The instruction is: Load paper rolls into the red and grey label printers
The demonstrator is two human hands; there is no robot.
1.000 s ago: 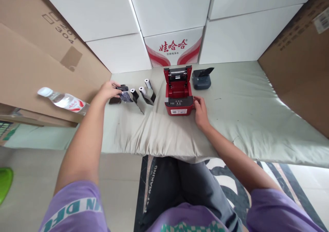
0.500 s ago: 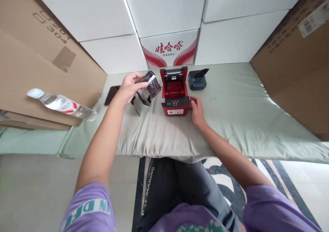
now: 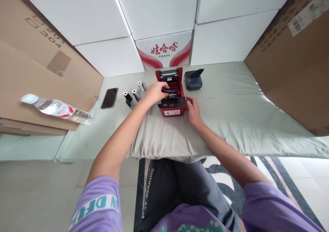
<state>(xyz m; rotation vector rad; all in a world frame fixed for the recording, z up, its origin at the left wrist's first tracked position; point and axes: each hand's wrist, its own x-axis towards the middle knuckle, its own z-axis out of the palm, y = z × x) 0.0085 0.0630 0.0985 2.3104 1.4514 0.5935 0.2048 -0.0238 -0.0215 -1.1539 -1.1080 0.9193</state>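
A red and black label printer (image 3: pixel 172 112) stands on the cloth with its lid raised at the back. My left hand (image 3: pixel 156 93) reaches over its left wall, thumb and fingers closed on a dark, shiny roll of paper (image 3: pixel 170 92) inside the compartment. Part of the roll is hidden by the fingers and the printer. My right hand (image 3: pixel 193 110) is at the printer's right side, its curled fingers gripping the lower edge. Left of the printer are several small paper rolls (image 3: pixel 136 94) with white ends, partly behind my left forearm.
A phone (image 3: pixel 109 98) lies farther left. A small dark blue device (image 3: pixel 193 81) sits behind and right of the printer. A water bottle (image 3: pixel 59 109) is by the left carton (image 3: pixel 43 67). White boxes (image 3: pixel 164 50) line the back; another carton (image 3: pixel 288 67) bounds the right.
My left hand has moved right and down, bringing the dark roll from beside the printer into its open compartment. The phone and small rolls are less covered. My right hand stays at the printer's side.
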